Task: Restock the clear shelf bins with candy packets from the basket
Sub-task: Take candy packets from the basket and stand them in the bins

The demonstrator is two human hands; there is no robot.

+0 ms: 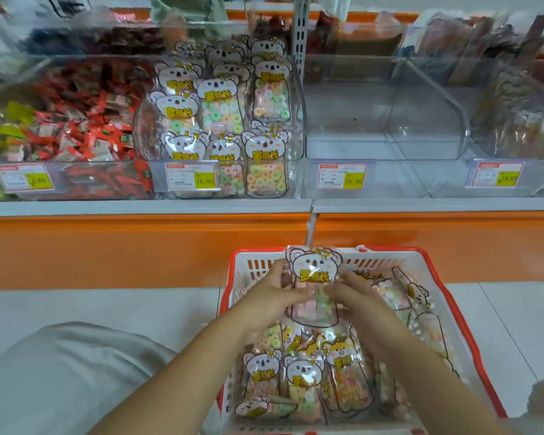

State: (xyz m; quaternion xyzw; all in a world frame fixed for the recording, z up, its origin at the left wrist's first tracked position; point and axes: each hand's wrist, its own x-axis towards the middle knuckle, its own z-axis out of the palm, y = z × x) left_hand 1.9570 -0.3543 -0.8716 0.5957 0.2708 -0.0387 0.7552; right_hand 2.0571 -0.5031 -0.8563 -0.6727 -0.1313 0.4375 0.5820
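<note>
Currently both hands hold one koala packet upright over the rear half of the basket.

Left hand: fingers curled round the packet's left edge. Right hand: fingers held close together and curled onto the right edge. The fingertips of both hands nearly meet at the packet's middle. The printed koala head stands above both hands. The clear lower part, filled with pastel ring candies, hangs below them.

The basket — white slotted walls, red rim — sits on the tiled floor, just in front of the orange shelf front. Inside it, more packets lie flat and overlapping. Most carry the koala print; at least one carries an orange animal print.

Shelf level, left to right:
- red-wrapped sweets, heaped in their own clear bin;
- the filled bin, stacked with matching koala packets up to its front wall, with a price label reading 16.80;
- the empty bin, clear-walled, with a second label also reading 16.80;
- a further bin at the right edge — contents too blurred to identify.

A grey-clad knee shows at lower left, beside the basket.
</note>
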